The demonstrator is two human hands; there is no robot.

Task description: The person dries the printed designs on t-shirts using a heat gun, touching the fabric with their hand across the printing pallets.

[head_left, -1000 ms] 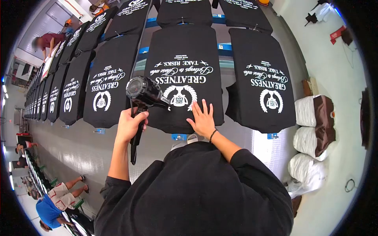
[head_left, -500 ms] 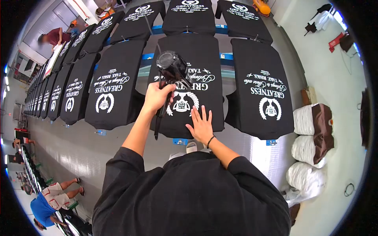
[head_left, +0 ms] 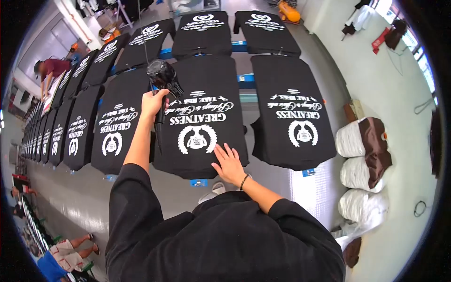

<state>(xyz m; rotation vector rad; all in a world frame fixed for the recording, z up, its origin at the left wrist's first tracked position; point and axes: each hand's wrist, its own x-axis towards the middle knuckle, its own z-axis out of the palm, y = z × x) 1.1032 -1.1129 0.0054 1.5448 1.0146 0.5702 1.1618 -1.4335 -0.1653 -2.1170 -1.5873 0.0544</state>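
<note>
The white print (head_left: 197,139) on the central black shirt (head_left: 213,70) appears complete: emblem and lettering are in place, with the "TAKE RISKS" line partly hidden by the dryer nozzle. Adjacent shirts, including the right-hand shirt (head_left: 277,73), carry the same design. Whether the ink is dry, and how much work remains, cannot be determined. The central shirt lies flat, face up, in the front row, directly before the person; its design reads upside down from this position. The left hand (head_left: 152,104) is closed around the handle of a black heat dryer (head_left: 160,73), its nozzle directed toward the lettering. The right hand (head_left: 229,165) grips nothing; its fingers are spread beside the emblem and its palm is lowered on the fabric near the shirt's lower edge.
</note>
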